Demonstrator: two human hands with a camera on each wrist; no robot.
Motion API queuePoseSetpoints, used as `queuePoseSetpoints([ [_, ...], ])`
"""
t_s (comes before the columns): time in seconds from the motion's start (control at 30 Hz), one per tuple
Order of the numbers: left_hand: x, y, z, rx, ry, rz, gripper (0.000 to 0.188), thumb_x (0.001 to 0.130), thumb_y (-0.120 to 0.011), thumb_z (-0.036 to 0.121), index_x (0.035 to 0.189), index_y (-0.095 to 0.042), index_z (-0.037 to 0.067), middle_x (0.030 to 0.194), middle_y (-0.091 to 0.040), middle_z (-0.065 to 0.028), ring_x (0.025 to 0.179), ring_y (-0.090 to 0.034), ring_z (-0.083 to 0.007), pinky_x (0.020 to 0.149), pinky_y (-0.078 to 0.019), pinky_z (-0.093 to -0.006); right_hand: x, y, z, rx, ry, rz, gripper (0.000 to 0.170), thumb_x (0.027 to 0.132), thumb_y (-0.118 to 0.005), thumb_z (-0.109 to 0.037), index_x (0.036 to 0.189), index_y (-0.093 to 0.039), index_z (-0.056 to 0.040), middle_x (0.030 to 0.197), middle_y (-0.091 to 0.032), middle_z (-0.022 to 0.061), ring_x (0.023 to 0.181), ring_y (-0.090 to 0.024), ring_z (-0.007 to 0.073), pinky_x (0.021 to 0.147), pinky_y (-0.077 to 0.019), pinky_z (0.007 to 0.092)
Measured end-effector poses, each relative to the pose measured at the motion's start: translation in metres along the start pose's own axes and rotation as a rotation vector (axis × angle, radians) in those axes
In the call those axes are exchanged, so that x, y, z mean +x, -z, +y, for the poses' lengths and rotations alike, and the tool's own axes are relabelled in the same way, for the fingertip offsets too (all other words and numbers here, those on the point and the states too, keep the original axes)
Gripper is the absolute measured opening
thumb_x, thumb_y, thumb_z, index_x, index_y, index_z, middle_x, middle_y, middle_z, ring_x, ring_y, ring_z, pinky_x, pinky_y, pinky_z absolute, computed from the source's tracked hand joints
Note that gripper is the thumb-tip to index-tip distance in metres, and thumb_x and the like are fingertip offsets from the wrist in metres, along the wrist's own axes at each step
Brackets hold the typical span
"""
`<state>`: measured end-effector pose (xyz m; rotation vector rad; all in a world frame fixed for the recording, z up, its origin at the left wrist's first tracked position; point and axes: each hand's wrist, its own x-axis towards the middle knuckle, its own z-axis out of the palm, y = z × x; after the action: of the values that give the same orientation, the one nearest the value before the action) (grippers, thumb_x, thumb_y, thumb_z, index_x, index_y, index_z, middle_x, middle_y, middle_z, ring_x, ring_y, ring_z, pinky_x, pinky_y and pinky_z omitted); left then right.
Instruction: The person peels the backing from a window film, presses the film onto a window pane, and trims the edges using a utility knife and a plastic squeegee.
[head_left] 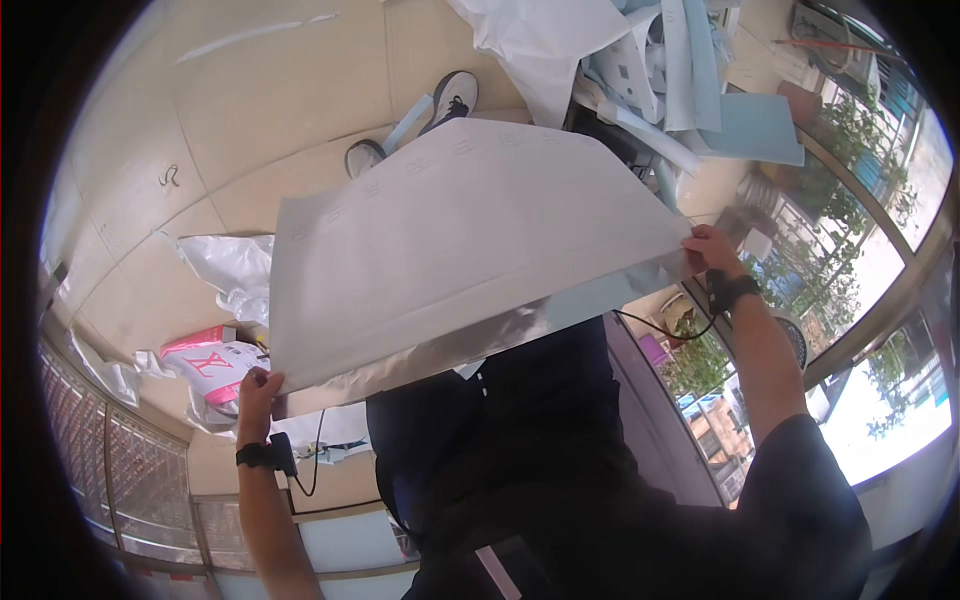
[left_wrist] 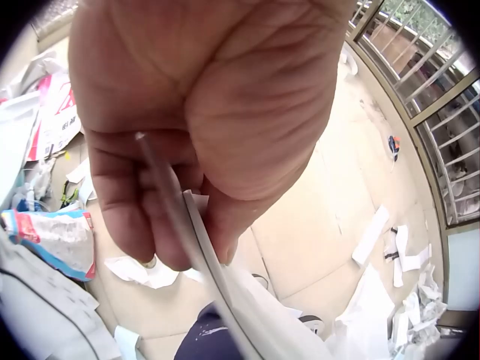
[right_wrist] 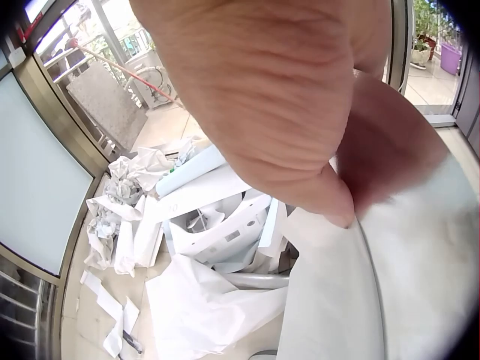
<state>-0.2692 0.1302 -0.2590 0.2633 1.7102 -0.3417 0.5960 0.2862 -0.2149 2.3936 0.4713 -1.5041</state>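
Observation:
A large white sheet (head_left: 470, 220) with faint markings along its far edge spans the space in front of the person's body. Along its near side runs a shiny, mirror-like silver strip (head_left: 440, 350). The left hand (head_left: 258, 395) pinches the near left corner; in the left wrist view, the sheet's thin edge (left_wrist: 202, 240) passes between its thumb and fingers. At the opposite corner, the right hand (head_left: 712, 250) grips the sheet. The right wrist view has the right thumb (right_wrist: 330, 199) on the white face, with fingers behind, against the reflective side (right_wrist: 420, 247).
White and pale blue scraps (head_left: 690, 70) are heaped on the tiled floor beyond the sheet. A pink and white bag (head_left: 215, 365) and crumpled plastic (head_left: 235, 265) lie at the left. Two shoes (head_left: 455, 95) show past the far edge. Framed glass (head_left: 860, 280) stands on the right.

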Motion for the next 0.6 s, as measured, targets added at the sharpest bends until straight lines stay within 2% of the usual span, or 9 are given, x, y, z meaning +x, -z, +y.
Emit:
queuePoseSetpoints([
  [0.1,-0.024,0.0,0.031,-0.088,-0.048,0.018,0.017,0.089,-0.065,0.016,0.096,-0.06,0.002,0.083,-0.062,-0.0027,0.077,-0.059,-0.0108,0.064,-0.0473,-0.0258,-0.008,-0.002,-0.012,0.012,0.037,0.05,0.022,0.083,-0.07,-0.01,0.102,-0.066,0.0002,0.077,-0.063,0.0066,0.063,-0.062,0.0173,0.056,-0.05,0.0315],
  [0.17,-0.041,0.009,0.04,-0.155,-0.112,0.024,0.013,0.09,-0.063,0.014,0.094,-0.057,0.003,0.081,-0.059,-0.0014,0.076,-0.058,-0.011,0.063,-0.0466,-0.0255,0.005,0.014,-0.008,-0.109,0.163,0.058,0.031,0.082,-0.07,-0.01,0.111,-0.063,0.0,0.079,-0.064,0.0075,0.064,-0.063,0.017,0.057,-0.0501,0.0313],
  [0.23,-0.051,0.036,0.028,-0.188,-0.323,0.139,0.009,0.091,-0.06,0.011,0.093,-0.055,0.004,0.076,-0.056,-0.0002,0.072,-0.058,-0.0127,0.059,-0.0467,-0.0257,-0.01,0.022,-0.037,0.104,0.068,-0.093,0.038,0.082,-0.071,-0.011,0.118,-0.062,-0.0029,0.08,-0.064,0.0075,0.065,-0.063,0.0163,0.058,-0.0506,0.0304],
  [0.37,-0.092,0.122,0.029,-0.278,-0.435,0.069,0.005,0.09,-0.06,0.007,0.093,-0.059,0.004,0.081,-0.059,-0.0022,0.071,-0.059,-0.0154,0.059,-0.0497,-0.0256,-0.053,0.042,-0.117,0.024,0.205,-0.117,0.022,0.088,-0.067,-0.009,0.11,-0.064,-0.0043,0.082,-0.065,0.0012,0.07,-0.063,0.0112,0.063,-0.0511,0.0272],
  [0.43,-0.109,0.171,0.01,-0.086,-0.57,0.327,0.008,0.085,-0.064,0.0,0.091,-0.063,0.004,0.086,-0.06,-0.0033,0.074,-0.061,-0.0155,0.059,-0.0515,-0.0265,-0.067,0.065,-0.148,0.151,0.266,-0.286,0.025,0.088,-0.066,-0.009,0.112,-0.065,-0.0028,0.085,-0.066,0.0018,0.072,-0.063,0.0117,0.064,-0.0503,0.0252],
  [0.47,-0.163,0.173,0.049,0.517,-0.977,0.555,0.017,0.077,-0.069,-0.008,0.091,-0.065,0.002,0.093,-0.061,-0.0041,0.077,-0.061,-0.0161,0.062,-0.0527,-0.0294,-0.077,0.071,-0.166,0.182,0.331,-0.293,0.025,0.087,-0.066,-0.008,0.112,-0.065,-0.0024,0.087,-0.066,0.0025,0.076,-0.063,0.0124,0.068,-0.05,0.0257],
  [0.5,-0.185,0.182,0.048,0.058,-0.756,0.573,0.029,0.07,-0.074,-0.011,0.095,-0.067,0.001,0.094,-0.063,-0.0049,0.08,-0.061,-0.0176,0.066,-0.0526,-0.0317,-0.091,0.081,-0.182,0.21,0.397,-0.296,0.026,0.087,-0.066,-0.008,0.112,-0.066,-0.002,0.089,-0.066,0.0031,0.079,-0.062,0.0131,0.071,-0.0498,0.0262],
  [0.57,-0.245,0.203,0.065,0.284,-0.823,0.728,0.03,0.076,-0.069,-0.003,0.106,-0.067,-0.002,0.102,-0.062,-0.0073,0.089,-0.061,-0.0215,0.076,-0.0528,-0.0356,-0.113,0.102,-0.209,0.286,0.595,-0.287,0.022,0.085,-0.066,-0.008,0.106,-0.068,-0.0021,0.092,-0.066,0.0047,0.086,-0.062,0.0149,0.081,-0.0481,0.0278],
  [0.6,-0.258,0.22,0.059,0.279,-0.843,0.795,0.03,0.076,-0.069,-0.003,0.106,-0.067,-0.002,0.102,-0.062,-0.0073,0.089,-0.061,-0.0215,0.076,-0.0528,-0.0356,-0.127,0.111,-0.224,0.388,0.622,-0.303,0.018,0.086,-0.065,-0.009,0.103,-0.068,-0.0029,0.083,-0.065,0.0035,0.074,-0.061,0.0137,0.068,-0.0479,0.0272],
])
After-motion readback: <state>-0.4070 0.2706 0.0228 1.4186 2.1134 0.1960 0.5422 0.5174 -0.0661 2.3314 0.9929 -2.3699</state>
